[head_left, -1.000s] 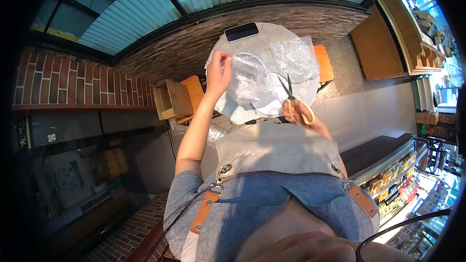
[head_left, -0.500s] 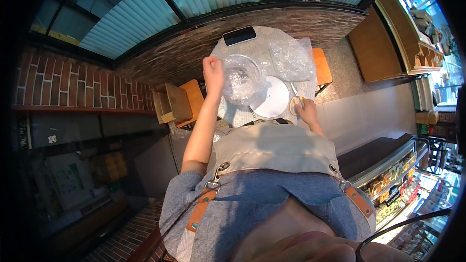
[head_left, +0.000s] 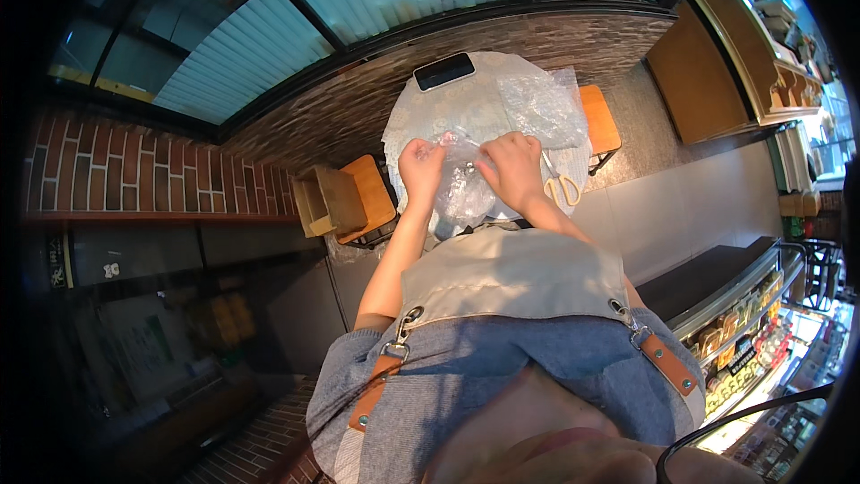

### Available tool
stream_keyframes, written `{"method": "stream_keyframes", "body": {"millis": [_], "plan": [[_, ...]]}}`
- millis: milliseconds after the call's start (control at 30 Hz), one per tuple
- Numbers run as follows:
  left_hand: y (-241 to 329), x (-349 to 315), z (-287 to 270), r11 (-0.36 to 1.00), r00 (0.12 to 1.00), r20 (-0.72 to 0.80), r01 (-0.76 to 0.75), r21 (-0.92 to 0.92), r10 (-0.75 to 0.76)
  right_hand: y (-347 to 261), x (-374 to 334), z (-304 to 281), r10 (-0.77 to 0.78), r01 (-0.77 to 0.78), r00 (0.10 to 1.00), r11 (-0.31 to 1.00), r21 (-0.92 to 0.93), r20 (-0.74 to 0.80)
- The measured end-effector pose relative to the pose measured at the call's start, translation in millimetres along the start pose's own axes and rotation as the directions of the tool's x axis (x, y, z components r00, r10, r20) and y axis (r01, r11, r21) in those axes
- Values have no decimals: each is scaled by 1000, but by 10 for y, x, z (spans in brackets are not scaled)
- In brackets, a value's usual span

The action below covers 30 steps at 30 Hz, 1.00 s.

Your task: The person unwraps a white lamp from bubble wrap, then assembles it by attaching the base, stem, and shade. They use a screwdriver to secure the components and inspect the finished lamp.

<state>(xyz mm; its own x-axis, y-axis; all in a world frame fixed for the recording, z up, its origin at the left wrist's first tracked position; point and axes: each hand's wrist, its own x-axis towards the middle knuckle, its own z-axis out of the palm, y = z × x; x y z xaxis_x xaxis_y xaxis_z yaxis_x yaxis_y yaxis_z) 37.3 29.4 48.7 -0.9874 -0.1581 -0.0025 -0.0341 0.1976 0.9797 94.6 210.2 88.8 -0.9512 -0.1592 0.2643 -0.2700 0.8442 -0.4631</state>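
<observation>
My left hand is closed, pinching an edge of crinkled clear bubble wrap over the near part of the round table. Opposite it, my right hand has bent fingers at the upper right edge of the same wrap and appears to grip it. Whatever the wrap encloses, I cannot make out. Scissors with cream handles lie on the table just right of my right hand, their blades partly hidden. The white round disc is mostly covered by the wrap and my right forearm.
A dark-screened phone lies at the far side of the pale-covered table. Another sheet of clear wrap spreads at the far right. Orange-seated stools flank the table; an open cardboard box rests on the left one.
My right hand has let go of the scissors and moved left to the bubble wrap. My left hand has come down and slightly right, and the wrap has moved nearer to me over the disc.
</observation>
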Motion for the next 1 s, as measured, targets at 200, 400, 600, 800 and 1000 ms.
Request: {"method": "stream_keyframes", "body": {"millis": [200, 400, 600, 800, 1000], "plan": [[-184, -47, -53, 997, 1000, -5, -1, 83, 2, -103, -10, 36, 113, -39, 987, 856, 515, -114], [-20, -80, -77, 943, 974, 158, -202, 265, 164, 270, 24, 160, 480, -186, 820, -292, 938, 312], [9, -23, -239, 931, 906, 412, -231, 283, 100, 913, -99, 194, 559, -57, 704, -571, 819, 439], [-347, 252, -979, 958, 968, 246, -110, 263, 43, 1335, -180, -352, 743, -129, 668, 170, 977, -41], [-167, 89, -434, 928, 985, 131, -152, 341, 113, 156, 159, -96, 127, -8, 972, 860, 511, -198]]}}
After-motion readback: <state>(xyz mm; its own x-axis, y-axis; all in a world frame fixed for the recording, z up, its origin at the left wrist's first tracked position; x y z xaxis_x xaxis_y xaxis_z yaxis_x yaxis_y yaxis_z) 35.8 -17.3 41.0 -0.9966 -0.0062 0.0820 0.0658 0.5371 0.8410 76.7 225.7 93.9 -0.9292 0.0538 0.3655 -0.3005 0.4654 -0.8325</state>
